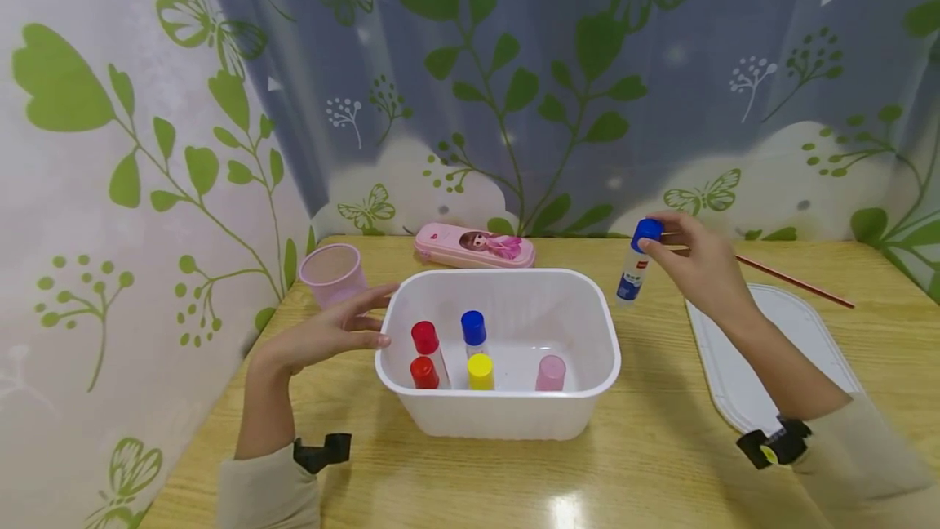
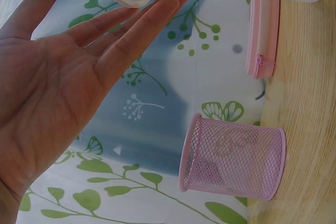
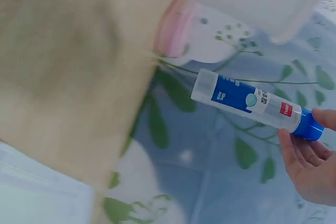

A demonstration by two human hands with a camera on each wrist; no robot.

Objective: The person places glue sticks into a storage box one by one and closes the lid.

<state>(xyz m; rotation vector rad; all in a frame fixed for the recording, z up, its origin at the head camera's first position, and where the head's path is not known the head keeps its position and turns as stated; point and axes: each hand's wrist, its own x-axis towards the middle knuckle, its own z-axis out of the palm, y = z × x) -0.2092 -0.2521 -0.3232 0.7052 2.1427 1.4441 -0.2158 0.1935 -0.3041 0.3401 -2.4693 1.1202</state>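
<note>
My right hand (image 1: 693, 264) pinches the blue cap of a glue stick (image 1: 633, 272), which hangs upright to the right of the white bin (image 1: 507, 419). In the right wrist view the glue stick (image 3: 247, 100) shows a clear barrel with a blue label, its cap between thumb and fingers. My left hand (image 1: 323, 333) touches the bin's left rim with fairly straight fingers; the left wrist view shows the palm (image 2: 52, 87) beside the bin wall. Inside the bin stand several capped sticks: red (image 1: 424, 337), blue (image 1: 473, 326), yellow (image 1: 481, 371) and pink (image 1: 551, 372). Their lower parts are hidden by the front wall.
A pink mesh pen cup (image 1: 334, 274) stands behind the left hand. Behind the bin lies a pink pencil case (image 1: 473, 246). A white lid (image 1: 800, 325) lies under the right forearm, with a thin red stick (image 1: 796, 281) behind it. A patterned curtain (image 1: 514, 104) borders the table.
</note>
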